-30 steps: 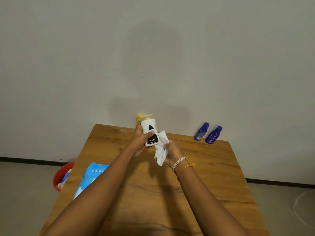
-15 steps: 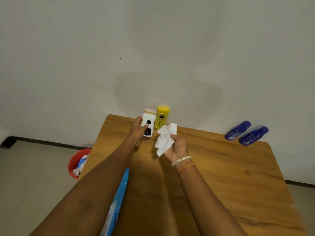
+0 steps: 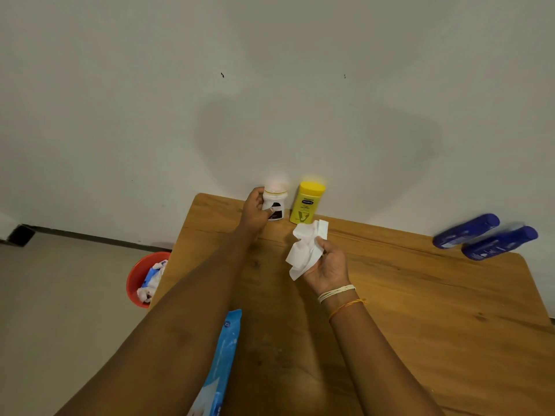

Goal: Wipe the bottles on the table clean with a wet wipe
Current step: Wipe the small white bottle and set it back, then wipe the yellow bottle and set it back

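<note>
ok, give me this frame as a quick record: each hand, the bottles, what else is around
left hand: grips the white bottle, upright at the table's far edge
right hand: holds a crumpled wet wipe above the table, clear of the bottles
yellow bottle: upright, just right of the white one
blue bottles: two, side by side at the far right edge
wipe pack: blue, near left edge
red bin: on the floor left of the table, holds used wipes

Light was soft and fairly dim, falling from behind the person: 2 broad, faint shadows lay on the wall (image 3: 270, 85). The white bottle's cap (image 3: 274, 190) glared, blurred. Wide-angle distortion slanted the 2 blue bottles (image 3: 483, 237) at the right edge.
</note>
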`<state>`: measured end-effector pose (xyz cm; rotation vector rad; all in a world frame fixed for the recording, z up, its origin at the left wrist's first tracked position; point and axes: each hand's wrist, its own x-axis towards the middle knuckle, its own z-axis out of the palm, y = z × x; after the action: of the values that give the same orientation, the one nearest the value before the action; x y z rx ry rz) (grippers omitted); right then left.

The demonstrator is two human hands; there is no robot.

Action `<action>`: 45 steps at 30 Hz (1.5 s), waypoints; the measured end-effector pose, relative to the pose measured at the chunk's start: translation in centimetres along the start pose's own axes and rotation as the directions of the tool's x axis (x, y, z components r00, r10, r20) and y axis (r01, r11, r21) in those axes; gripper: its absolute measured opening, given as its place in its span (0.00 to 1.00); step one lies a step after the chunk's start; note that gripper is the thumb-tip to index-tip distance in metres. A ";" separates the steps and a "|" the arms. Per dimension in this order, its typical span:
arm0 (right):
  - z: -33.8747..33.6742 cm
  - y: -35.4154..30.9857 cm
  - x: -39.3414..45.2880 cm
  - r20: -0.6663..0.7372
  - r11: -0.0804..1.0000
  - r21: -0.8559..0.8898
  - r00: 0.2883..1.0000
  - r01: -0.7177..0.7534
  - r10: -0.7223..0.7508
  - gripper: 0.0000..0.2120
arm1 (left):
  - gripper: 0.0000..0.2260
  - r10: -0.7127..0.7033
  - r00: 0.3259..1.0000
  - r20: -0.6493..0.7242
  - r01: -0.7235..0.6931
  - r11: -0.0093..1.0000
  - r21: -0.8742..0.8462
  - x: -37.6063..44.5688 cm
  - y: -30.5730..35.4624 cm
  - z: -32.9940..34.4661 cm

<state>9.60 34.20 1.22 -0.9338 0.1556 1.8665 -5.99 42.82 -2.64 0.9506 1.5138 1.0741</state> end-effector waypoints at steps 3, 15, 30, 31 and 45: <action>-0.1 0.0 0.0 0.015 1.000 0.010 1.000 0.002 -0.002 0.14 | 0.21 0.015 1.000 -0.010 -0.015 1.000 0.023 0.3 -0.6 -0.1; 0.0 -0.8 -3.5 -0.021 1.000 -0.012 1.000 -0.008 0.007 0.13 | 0.33 -0.049 0.913 -0.404 0.135 0.973 0.188 -3.7 1.1 3.3; -1.2 -2.6 -5.2 -0.035 1.000 -0.022 0.999 0.004 -0.005 0.22 | 0.24 -0.120 0.875 -0.469 0.202 0.971 0.128 -4.4 3.0 5.2; -1.2 -2.6 -5.3 -0.039 1.000 -0.025 0.999 -0.002 0.001 0.23 | 0.24 -0.128 0.871 -0.474 0.207 0.971 0.118 -4.4 3.1 5.2; -0.9 -2.7 -5.4 -0.018 0.997 -0.072 0.999 -0.028 0.027 0.24 | 0.22 -0.199 0.861 -0.468 0.277 0.955 0.103 -4.8 3.9 5.6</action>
<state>13.42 31.13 4.93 -1.0011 0.1122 1.9004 0.53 40.35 1.94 0.6171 2.0767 1.0424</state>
